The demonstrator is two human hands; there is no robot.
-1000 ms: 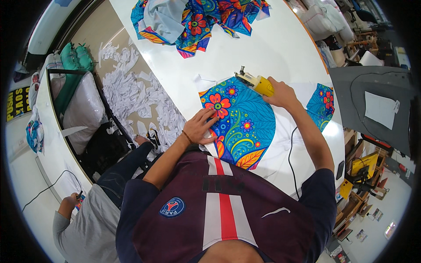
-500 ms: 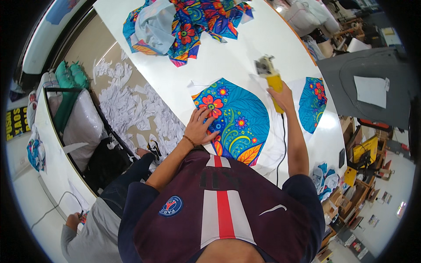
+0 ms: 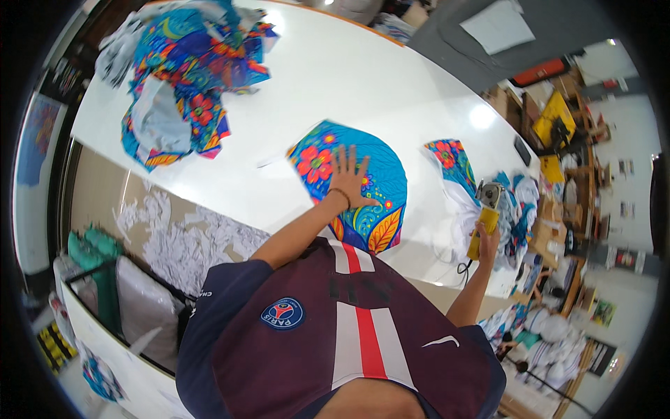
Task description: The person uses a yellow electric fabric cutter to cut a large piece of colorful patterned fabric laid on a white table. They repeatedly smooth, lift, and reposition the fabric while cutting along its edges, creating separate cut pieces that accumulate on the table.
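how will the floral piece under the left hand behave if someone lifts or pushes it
The floral piece would likely droop when lifted: it looks thin, and the similarly printed heap lies crumpled. It is probably light for its size, showing little thickness. Pushed, it may slide on the glossy tabletop.

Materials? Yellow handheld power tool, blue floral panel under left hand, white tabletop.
Yellow handheld power tool: likely plastic grip, evenly coloured; metal head, by grey sheen.
Blue floral panel: probably matte fabric; similar floral pieces lie crumpled.
Long white tabletop: glossy, reflecting light; laminate or paint, unclear.
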